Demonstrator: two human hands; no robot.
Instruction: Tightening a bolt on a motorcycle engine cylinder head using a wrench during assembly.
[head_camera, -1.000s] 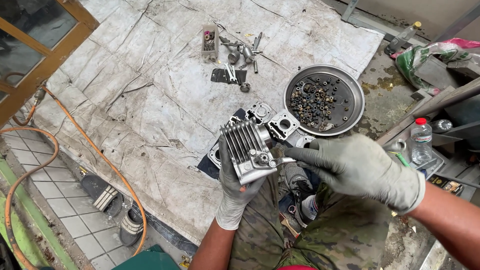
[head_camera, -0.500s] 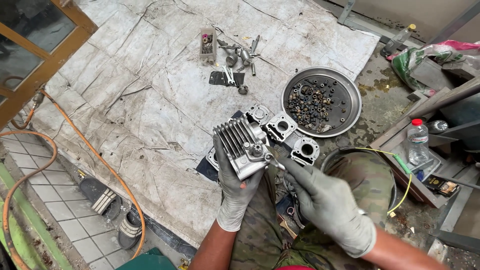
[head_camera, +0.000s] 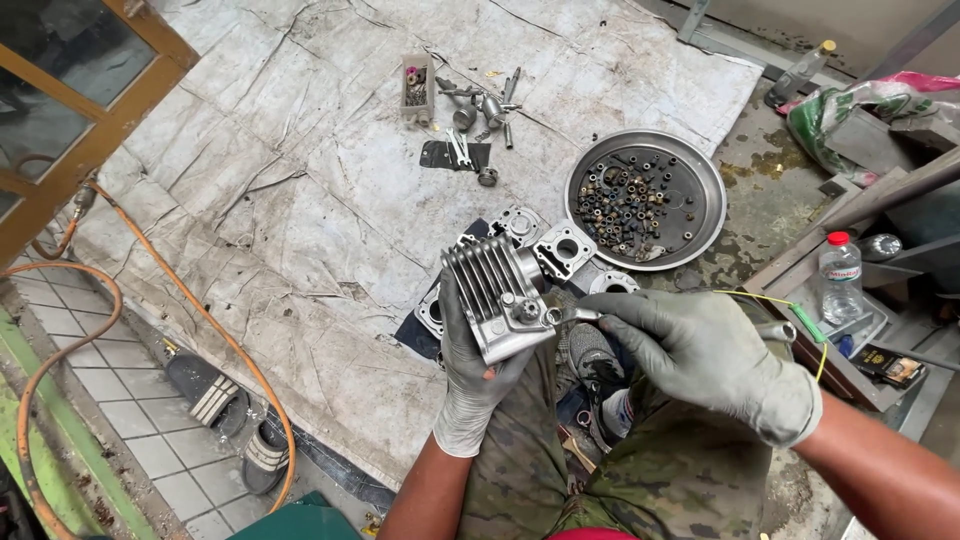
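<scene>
Left hand (head_camera: 470, 385) grips finned cylinder head (head_camera: 497, 295); right hand (head_camera: 705, 352) closed on, seemingly, a wrench (head_camera: 585, 314); tray (head_camera: 700, 170) behind.

Your gloved left hand (head_camera: 478, 372) is raised with fingers curled in a grip; your gloved right hand (head_camera: 706, 352) reaches leftward, fingertips pinched.

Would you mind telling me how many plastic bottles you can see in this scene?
2. One clear bottle with a red cap stands at the right by the wooden shelving; another bottle with a yellow cap lies tilted near the top edge of the sheet. Others may be hidden in the clutter.
</scene>
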